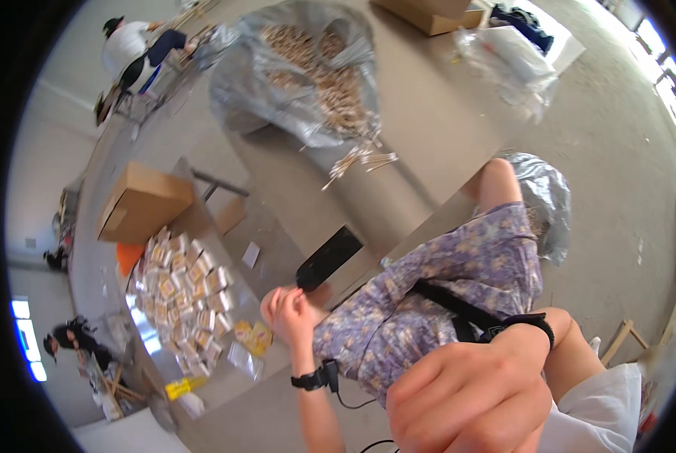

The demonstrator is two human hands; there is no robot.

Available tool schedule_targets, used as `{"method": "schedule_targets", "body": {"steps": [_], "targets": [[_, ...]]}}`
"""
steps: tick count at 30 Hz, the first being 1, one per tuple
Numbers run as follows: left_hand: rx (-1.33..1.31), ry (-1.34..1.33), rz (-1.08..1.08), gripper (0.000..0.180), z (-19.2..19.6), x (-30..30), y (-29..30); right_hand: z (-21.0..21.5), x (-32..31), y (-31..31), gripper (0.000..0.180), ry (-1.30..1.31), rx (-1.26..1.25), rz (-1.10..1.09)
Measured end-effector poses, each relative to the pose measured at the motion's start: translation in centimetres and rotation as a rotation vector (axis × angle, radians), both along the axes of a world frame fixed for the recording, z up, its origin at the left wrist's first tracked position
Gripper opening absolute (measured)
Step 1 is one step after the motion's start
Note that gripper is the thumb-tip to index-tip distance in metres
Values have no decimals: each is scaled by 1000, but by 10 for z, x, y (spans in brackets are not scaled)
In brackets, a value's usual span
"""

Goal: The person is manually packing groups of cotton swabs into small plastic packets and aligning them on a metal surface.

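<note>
- Left hand raised at the desk edge, fingers curled together near a black flat object; grip narrow, fingertips pinched, whatever sits between them too small to tell.
- Black wrist strap with a cable buckled on the left forearm.
- Right hand close to the camera, low in the frame, blurred; fingers folded into a loose fist, holding nothing visible; black band on that wrist.
- Black flat object lying tilted at the desk edge, just above the left hand; touching or not, cannot tell.
- Floral-print skirt over the lap, between both hands, crossed by a black strap.
- Small yellow packets on the lower surface just left of the left hand.
- Heap of small clear packets with tan contents further left, spread in a wide pile.
- Closed cardboard box above that heap.
- Large clear plastic bag on the desk, open, filled with pale wooden sticks; a few loose sticks spilled just beside it.
- Second cardboard box and a crumpled clear bag at the far desk end.
- Silvery plastic bag on the floor beside the knee.
- Other people at work well apart: one in a white top upper left, one in dark clothes lower left.
</note>
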State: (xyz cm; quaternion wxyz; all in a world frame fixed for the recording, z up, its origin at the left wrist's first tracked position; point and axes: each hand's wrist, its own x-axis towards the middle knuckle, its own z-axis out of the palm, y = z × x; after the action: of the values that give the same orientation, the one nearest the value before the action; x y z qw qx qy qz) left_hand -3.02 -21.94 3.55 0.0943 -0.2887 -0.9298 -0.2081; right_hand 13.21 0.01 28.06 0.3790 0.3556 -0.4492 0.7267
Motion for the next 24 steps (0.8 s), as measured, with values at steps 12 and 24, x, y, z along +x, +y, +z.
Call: {"method": "schedule_targets", "body": {"steps": [12,24], "targets": [[-33,-20,17,6,1,-8,-4,13,7,-24,44,-190,-146,-180],[-66,-18,5,3,-3,1,-5,-53,5,33,28,-904,-392,252]]}}
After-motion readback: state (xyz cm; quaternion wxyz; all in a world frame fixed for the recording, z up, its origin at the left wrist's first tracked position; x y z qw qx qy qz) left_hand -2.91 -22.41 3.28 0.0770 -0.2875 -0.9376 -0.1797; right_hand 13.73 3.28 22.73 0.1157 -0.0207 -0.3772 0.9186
